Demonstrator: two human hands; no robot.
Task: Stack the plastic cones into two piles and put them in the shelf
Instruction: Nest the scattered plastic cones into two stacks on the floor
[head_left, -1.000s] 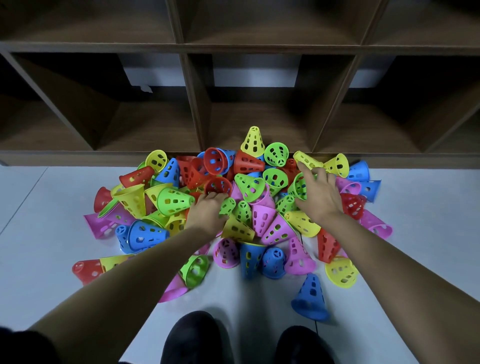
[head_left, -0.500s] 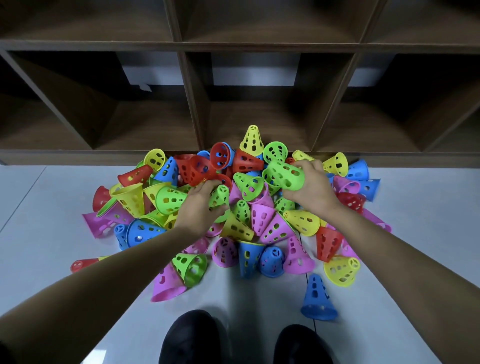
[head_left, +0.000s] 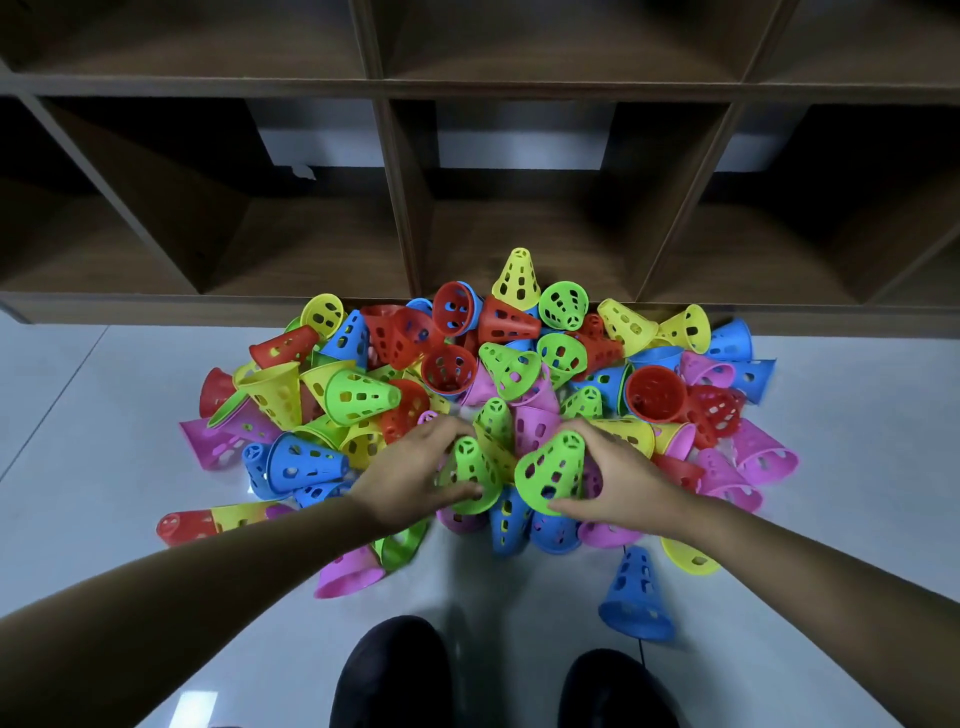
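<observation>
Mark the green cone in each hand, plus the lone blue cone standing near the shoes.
left-hand green cone (head_left: 470, 475), head view, perforated side wall.
right-hand green cone (head_left: 553, 467), head view, perforated side wall.
blue cone (head_left: 636, 592), head view, side wall.

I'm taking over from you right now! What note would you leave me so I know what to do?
Left hand grips the left green cone; right hand grips the right green cone, side by side.
Loose cones lie heaped on the floor before the shelf.
Done: no piles built, none in the shelf.
Left: stack two piles, shelve both.
</observation>
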